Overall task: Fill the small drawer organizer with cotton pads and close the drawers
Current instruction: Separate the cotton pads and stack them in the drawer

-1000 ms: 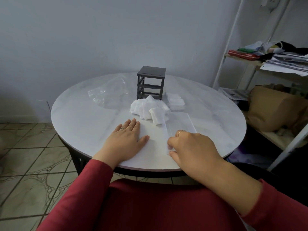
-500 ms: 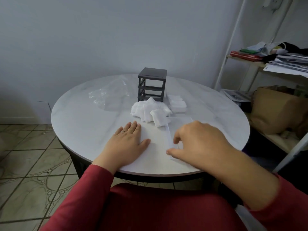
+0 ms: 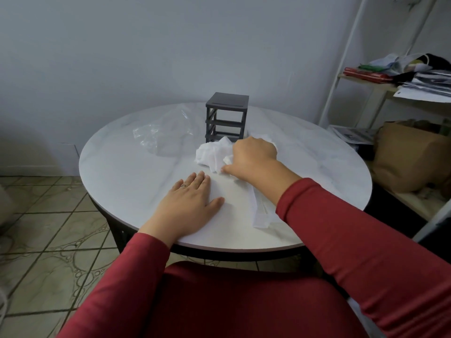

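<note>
White cotton pads (image 3: 211, 155) under right hand (image 3: 253, 158), apparently in its grasp

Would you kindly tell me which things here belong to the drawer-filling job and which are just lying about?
Job: drawer organizer frame, cotton pads, clear drawer.
Lying about: crumpled plastic bag, brown paper bag, shelf papers.
</note>
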